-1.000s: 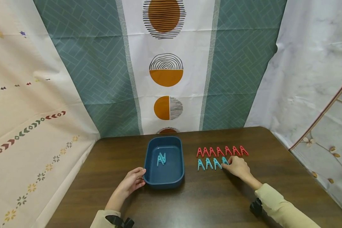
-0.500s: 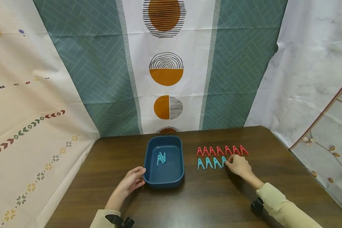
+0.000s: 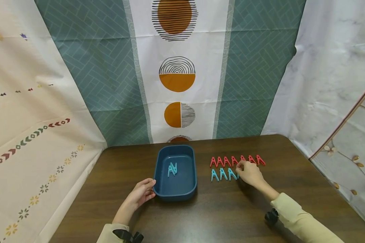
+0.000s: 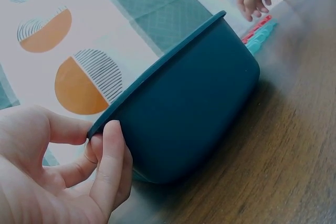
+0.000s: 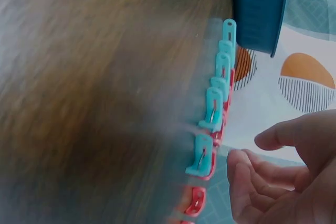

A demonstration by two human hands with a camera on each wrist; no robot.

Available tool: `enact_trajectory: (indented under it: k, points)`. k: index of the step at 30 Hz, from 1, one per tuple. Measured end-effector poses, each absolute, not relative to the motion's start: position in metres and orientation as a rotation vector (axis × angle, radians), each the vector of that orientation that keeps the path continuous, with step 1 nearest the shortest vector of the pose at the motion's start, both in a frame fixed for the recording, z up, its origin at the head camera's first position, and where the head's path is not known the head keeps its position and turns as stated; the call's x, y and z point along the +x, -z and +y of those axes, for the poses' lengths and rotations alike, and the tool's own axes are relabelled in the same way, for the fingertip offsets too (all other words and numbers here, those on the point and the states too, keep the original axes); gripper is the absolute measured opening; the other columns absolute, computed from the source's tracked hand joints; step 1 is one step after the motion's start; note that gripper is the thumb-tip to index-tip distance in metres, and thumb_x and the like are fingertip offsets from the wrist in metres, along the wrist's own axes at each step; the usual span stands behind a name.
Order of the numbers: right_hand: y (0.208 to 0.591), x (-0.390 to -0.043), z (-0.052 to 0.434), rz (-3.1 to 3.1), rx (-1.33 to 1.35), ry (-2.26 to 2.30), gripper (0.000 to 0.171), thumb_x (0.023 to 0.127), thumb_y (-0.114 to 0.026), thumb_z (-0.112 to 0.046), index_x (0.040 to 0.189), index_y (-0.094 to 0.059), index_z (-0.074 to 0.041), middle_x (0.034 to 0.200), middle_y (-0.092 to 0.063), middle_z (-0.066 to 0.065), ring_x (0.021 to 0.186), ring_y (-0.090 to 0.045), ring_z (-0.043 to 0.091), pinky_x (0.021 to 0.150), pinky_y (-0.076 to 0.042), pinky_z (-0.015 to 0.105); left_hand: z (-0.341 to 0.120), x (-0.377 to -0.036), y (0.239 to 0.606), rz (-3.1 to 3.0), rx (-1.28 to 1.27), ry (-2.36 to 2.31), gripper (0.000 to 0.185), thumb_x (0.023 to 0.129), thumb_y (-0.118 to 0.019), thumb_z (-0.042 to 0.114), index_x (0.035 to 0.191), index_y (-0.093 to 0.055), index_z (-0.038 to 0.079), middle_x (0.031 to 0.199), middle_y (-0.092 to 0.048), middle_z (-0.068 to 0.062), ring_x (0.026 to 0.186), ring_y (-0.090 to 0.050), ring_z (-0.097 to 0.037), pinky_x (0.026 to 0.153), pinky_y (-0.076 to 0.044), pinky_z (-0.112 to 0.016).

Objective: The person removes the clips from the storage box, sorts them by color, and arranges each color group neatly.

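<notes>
Bare table (image 3: 237,209) is left between the blue tray (image 3: 175,194) and the clips. The red clips (image 3: 235,161) and blue clips (image 3: 222,174) are packed close together.

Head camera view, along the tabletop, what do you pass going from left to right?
Left hand → blue tray holding teal clips → row of teal clips on the table → right hand.

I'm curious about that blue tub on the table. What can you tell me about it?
The dark blue tub is a rounded rectangle with smooth, matte walls, plastic by the look of it. It stands upright on the brown wooden table, left of the rows of pegs. Two teal pegs lie inside. The left hand holds its near left rim.
</notes>
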State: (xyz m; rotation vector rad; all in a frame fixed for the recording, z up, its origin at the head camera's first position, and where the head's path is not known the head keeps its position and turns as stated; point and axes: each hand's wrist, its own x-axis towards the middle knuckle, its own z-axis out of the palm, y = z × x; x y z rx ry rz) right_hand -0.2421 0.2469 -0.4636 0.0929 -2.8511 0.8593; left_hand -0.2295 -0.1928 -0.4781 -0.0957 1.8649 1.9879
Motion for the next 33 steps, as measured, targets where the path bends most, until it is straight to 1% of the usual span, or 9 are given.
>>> enact_trajectory:
  k: [9,16,18,21,22,24,30,33]
  points:
    - [0.457,-0.247,0.226,-2.813,0.238,-0.891,0.014,0.089,-0.059,-0.008,0.097,-0.068,0.001,0.07,-0.064,0.004,0.046,-0.036,0.009,0.041,-0.027,0.022,-0.194,-0.229,0.479,1.862,-0.103,-1.998,0.018,0.097,-0.058,0.025,0.103,-0.055,0.009,0.075,-0.059,0.004,0.067,-0.059,-0.006,0.066,-0.054,-0.018]
    - [0.453,-0.254,0.212,-2.791,0.313,-0.881,0.012,0.089,-0.06,-0.008,0.093,-0.068,-0.001,0.075,-0.067,0.005,0.052,-0.041,0.009,0.047,-0.033,0.023,-0.196,-0.23,0.48,1.855,-0.101,-2.001,0.019,0.097,-0.058,0.028,0.104,-0.056,0.01,0.075,-0.059,0.005,0.068,-0.059,-0.006,0.066,-0.054,-0.018]
    - [0.451,-0.256,0.207,-2.781,0.329,-0.886,0.011,0.089,-0.06,-0.008,0.093,-0.068,-0.001,0.074,-0.066,0.005,0.051,-0.039,0.009,0.048,-0.032,0.022,-0.196,-0.229,0.48,1.856,-0.097,-2.003,0.02,0.097,-0.059,0.028,0.105,-0.056,0.01,0.076,-0.059,0.005,0.068,-0.059,-0.006,0.066,-0.054,-0.018]
    - [0.449,-0.259,0.199,-2.762,0.34,-0.929,0.012,0.089,-0.06,-0.007,0.095,-0.068,-0.001,0.076,-0.067,0.005,0.046,-0.035,0.008,0.044,-0.03,0.022,-0.196,-0.23,0.479,1.858,-0.097,-2.0,0.019,0.097,-0.059,0.027,0.104,-0.056,0.01,0.076,-0.059,0.005,0.068,-0.059,-0.006,0.066,-0.054,-0.018]
    - [0.448,-0.26,0.197,-2.754,0.342,-0.946,0.012,0.089,-0.06,-0.007,0.096,-0.068,-0.001,0.076,-0.068,0.005,0.047,-0.035,0.008,0.044,-0.03,0.022,-0.196,-0.23,0.479,1.859,-0.096,-1.999,0.018,0.097,-0.059,0.027,0.103,-0.056,0.01,0.076,-0.059,0.005,0.068,-0.059,-0.006,0.066,-0.054,-0.018]
    - [0.446,-0.261,0.191,-2.73,0.356,-0.969,0.013,0.09,-0.059,-0.007,0.098,-0.068,-0.002,0.079,-0.068,0.005,0.05,-0.038,0.008,0.046,-0.031,0.021,-0.196,-0.23,0.479,1.862,-0.099,-1.996,0.016,0.097,-0.058,0.026,0.101,-0.055,0.01,0.076,-0.058,0.005,0.068,-0.059,-0.006,0.066,-0.054,-0.018]
    - [0.44,-0.265,0.172,-2.653,0.473,-1.044,0.012,0.091,-0.06,-0.005,0.1,-0.066,-0.004,0.082,-0.068,0.004,0.067,-0.059,0.011,0.054,-0.044,0.022,-0.195,-0.231,0.479,1.875,-0.103,-1.992,0.016,0.097,-0.057,0.026,0.102,-0.056,0.01,0.076,-0.058,0.005,0.069,-0.059,-0.006,0.066,-0.054,-0.018]
    - [0.438,-0.267,0.163,-2.642,0.536,-1.053,0.012,0.091,-0.06,-0.006,0.101,-0.066,-0.006,0.086,-0.069,0.006,0.071,-0.062,0.012,0.059,-0.047,0.022,-0.194,-0.231,0.48,1.874,-0.097,-1.993,0.016,0.097,-0.057,0.025,0.102,-0.056,0.01,0.075,-0.058,0.005,0.069,-0.059,-0.007,0.066,-0.054,-0.019]
